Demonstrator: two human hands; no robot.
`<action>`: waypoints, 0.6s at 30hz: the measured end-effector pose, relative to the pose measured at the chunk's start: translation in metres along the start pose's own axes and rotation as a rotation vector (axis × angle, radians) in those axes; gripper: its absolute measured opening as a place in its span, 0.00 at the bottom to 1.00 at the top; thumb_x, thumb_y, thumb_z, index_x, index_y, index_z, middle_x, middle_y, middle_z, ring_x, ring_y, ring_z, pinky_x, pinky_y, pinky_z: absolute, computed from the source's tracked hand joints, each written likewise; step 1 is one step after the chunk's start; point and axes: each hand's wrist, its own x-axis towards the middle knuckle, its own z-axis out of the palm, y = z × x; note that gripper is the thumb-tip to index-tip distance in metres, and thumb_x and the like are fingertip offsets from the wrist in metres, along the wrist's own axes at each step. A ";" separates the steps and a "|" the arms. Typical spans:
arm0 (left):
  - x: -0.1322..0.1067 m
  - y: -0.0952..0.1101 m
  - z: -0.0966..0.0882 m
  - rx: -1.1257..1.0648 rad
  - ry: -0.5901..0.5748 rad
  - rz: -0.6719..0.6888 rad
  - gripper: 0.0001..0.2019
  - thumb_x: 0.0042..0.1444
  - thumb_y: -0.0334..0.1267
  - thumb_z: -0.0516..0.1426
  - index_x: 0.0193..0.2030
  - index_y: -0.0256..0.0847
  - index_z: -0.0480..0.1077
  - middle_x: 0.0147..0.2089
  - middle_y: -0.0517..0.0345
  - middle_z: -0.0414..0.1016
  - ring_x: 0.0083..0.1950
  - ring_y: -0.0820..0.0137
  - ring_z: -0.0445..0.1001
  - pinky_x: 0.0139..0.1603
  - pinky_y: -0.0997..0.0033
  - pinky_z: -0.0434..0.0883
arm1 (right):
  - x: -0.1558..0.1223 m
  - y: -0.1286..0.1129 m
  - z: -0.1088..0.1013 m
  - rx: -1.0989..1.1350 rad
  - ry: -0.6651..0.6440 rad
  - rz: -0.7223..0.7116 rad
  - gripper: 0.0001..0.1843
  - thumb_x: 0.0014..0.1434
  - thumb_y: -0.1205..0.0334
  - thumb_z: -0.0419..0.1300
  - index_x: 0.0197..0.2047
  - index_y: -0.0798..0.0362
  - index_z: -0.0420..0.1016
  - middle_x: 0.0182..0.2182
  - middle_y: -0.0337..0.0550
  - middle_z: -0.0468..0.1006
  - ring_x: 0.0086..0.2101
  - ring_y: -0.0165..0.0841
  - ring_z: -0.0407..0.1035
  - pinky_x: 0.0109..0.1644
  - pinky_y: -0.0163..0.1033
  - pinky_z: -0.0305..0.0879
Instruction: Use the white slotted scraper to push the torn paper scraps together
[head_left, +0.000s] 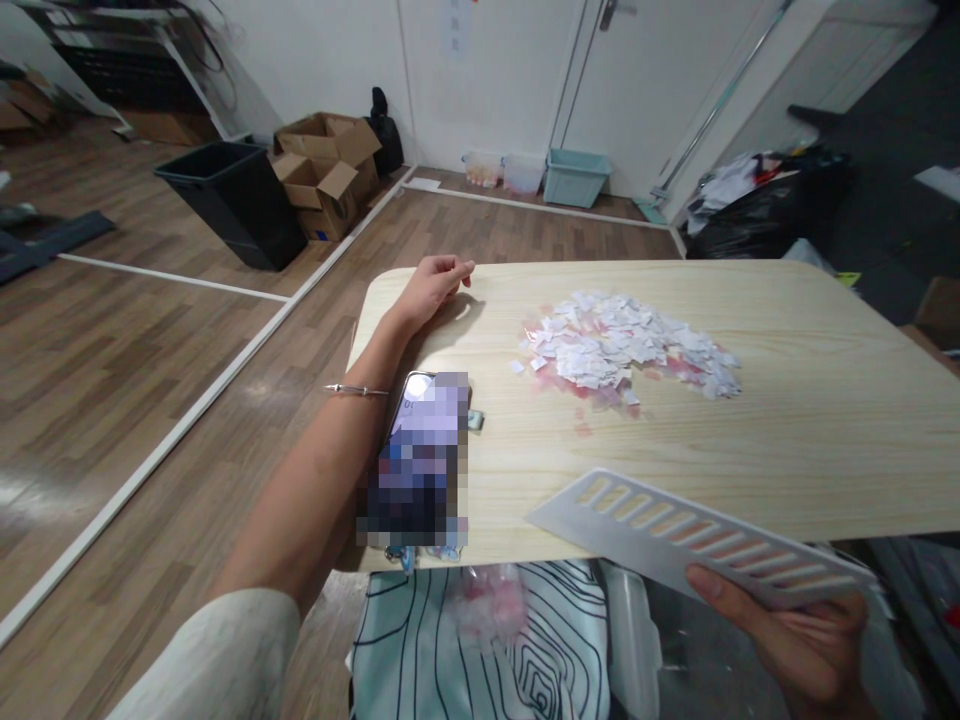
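Note:
My right hand (pixel 814 640) grips a white slotted plastic panel (pixel 637 525) by its near edge, the thumb on top. The panel tilts over the front edge of the pale wooden table (pixel 787 450). A loose pile of small white paper pieces (pixel 592 345) lies farther back on the tabletop, with pink and red bits among and under it. My left hand (pixel 439 285) rests near the far left corner, fingers curled together with nothing seen in them. Beside my left forearm is a phone (pixel 424 450), its screen blurred out.
Below the table edge, a teal cloth with black lines (pixel 555 650) carries a clear bag with pink contents (pixel 491 605). A clear plastic bin (pixel 634 630) is beside it. On the floor stand a black bin (pixel 240 205), cardboard boxes (pixel 330 150) and a light-blue tub (pixel 576 178).

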 end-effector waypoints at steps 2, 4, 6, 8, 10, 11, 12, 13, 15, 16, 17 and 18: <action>-0.001 0.001 0.000 0.016 0.005 -0.006 0.15 0.69 0.41 0.57 0.29 0.41 0.66 0.21 0.68 0.50 0.24 0.77 0.48 0.26 0.73 0.46 | -0.001 0.001 0.000 -0.007 -0.012 -0.005 0.25 0.53 0.67 0.77 0.48 0.26 0.91 0.37 0.28 0.93 0.30 0.46 0.89 0.36 0.40 0.91; -0.002 0.002 0.000 0.022 0.005 -0.009 0.15 0.70 0.40 0.57 0.30 0.41 0.66 0.21 0.69 0.50 0.24 0.77 0.48 0.26 0.73 0.47 | 0.000 -0.001 0.002 -0.031 -0.012 -0.028 0.24 0.53 0.66 0.76 0.48 0.26 0.91 0.37 0.28 0.93 0.31 0.47 0.89 0.36 0.41 0.91; -0.001 0.002 0.000 0.021 0.003 -0.010 0.15 0.70 0.40 0.57 0.30 0.41 0.66 0.21 0.69 0.50 0.23 0.77 0.48 0.27 0.72 0.46 | 0.003 -0.006 0.004 -0.055 -0.025 -0.062 0.22 0.52 0.66 0.75 0.46 0.29 0.92 0.36 0.30 0.93 0.30 0.47 0.89 0.34 0.42 0.91; -0.001 0.001 0.000 0.022 0.005 -0.007 0.15 0.70 0.40 0.57 0.30 0.41 0.66 0.21 0.69 0.51 0.23 0.77 0.48 0.27 0.71 0.46 | 0.005 -0.011 0.005 -0.061 -0.040 -0.073 0.19 0.52 0.67 0.75 0.43 0.32 0.93 0.35 0.32 0.93 0.29 0.47 0.88 0.32 0.41 0.90; 0.000 0.000 0.000 0.028 0.008 0.001 0.15 0.71 0.40 0.57 0.30 0.41 0.66 0.20 0.68 0.52 0.23 0.77 0.48 0.27 0.71 0.46 | 0.006 -0.013 0.007 -0.051 -0.029 -0.060 0.19 0.51 0.69 0.75 0.42 0.34 0.93 0.34 0.34 0.93 0.29 0.47 0.88 0.33 0.40 0.90; 0.000 0.000 0.001 0.028 0.010 0.005 0.16 0.71 0.39 0.57 0.30 0.41 0.66 0.20 0.69 0.52 0.23 0.77 0.48 0.27 0.71 0.46 | 0.007 -0.014 0.007 -0.039 -0.020 -0.056 0.20 0.50 0.70 0.75 0.42 0.35 0.93 0.34 0.35 0.93 0.29 0.46 0.88 0.33 0.40 0.90; 0.000 -0.001 0.001 0.029 0.012 0.007 0.16 0.71 0.39 0.57 0.30 0.41 0.66 0.20 0.69 0.52 0.23 0.77 0.48 0.27 0.71 0.46 | 0.007 -0.015 0.008 -0.022 -0.018 -0.055 0.22 0.50 0.72 0.75 0.43 0.35 0.93 0.34 0.35 0.93 0.29 0.46 0.88 0.34 0.39 0.90; 0.000 -0.001 0.001 0.028 0.014 0.006 0.16 0.71 0.39 0.57 0.30 0.41 0.66 0.20 0.69 0.52 0.23 0.77 0.48 0.28 0.71 0.46 | 0.007 -0.016 0.008 -0.003 -0.023 -0.049 0.23 0.49 0.72 0.75 0.43 0.34 0.93 0.34 0.36 0.93 0.29 0.45 0.88 0.35 0.38 0.89; 0.000 0.000 0.002 0.024 0.017 0.005 0.16 0.71 0.38 0.57 0.29 0.41 0.66 0.20 0.69 0.52 0.23 0.77 0.48 0.28 0.71 0.46 | 0.007 -0.019 0.010 0.045 -0.052 -0.010 0.21 0.50 0.71 0.75 0.42 0.34 0.93 0.33 0.36 0.93 0.28 0.44 0.88 0.34 0.37 0.88; 0.000 0.000 0.002 0.022 0.016 0.006 0.16 0.71 0.38 0.57 0.29 0.40 0.66 0.20 0.68 0.52 0.23 0.77 0.48 0.28 0.71 0.46 | 0.008 -0.021 0.011 0.065 -0.067 0.025 0.18 0.51 0.69 0.76 0.41 0.34 0.93 0.32 0.36 0.93 0.28 0.44 0.88 0.33 0.36 0.88; 0.000 0.000 0.002 0.022 0.013 0.008 0.16 0.71 0.38 0.57 0.29 0.40 0.67 0.20 0.68 0.52 0.23 0.77 0.49 0.28 0.71 0.46 | 0.008 -0.023 0.011 0.080 -0.072 0.068 0.15 0.51 0.66 0.76 0.40 0.35 0.93 0.31 0.37 0.92 0.27 0.44 0.88 0.33 0.36 0.87; 0.000 0.000 0.002 0.023 0.012 0.010 0.16 0.71 0.38 0.57 0.29 0.40 0.67 0.20 0.68 0.52 0.23 0.77 0.49 0.28 0.71 0.46 | 0.008 -0.025 0.012 0.091 -0.063 0.110 0.13 0.51 0.64 0.77 0.38 0.36 0.93 0.30 0.38 0.92 0.27 0.44 0.88 0.33 0.36 0.87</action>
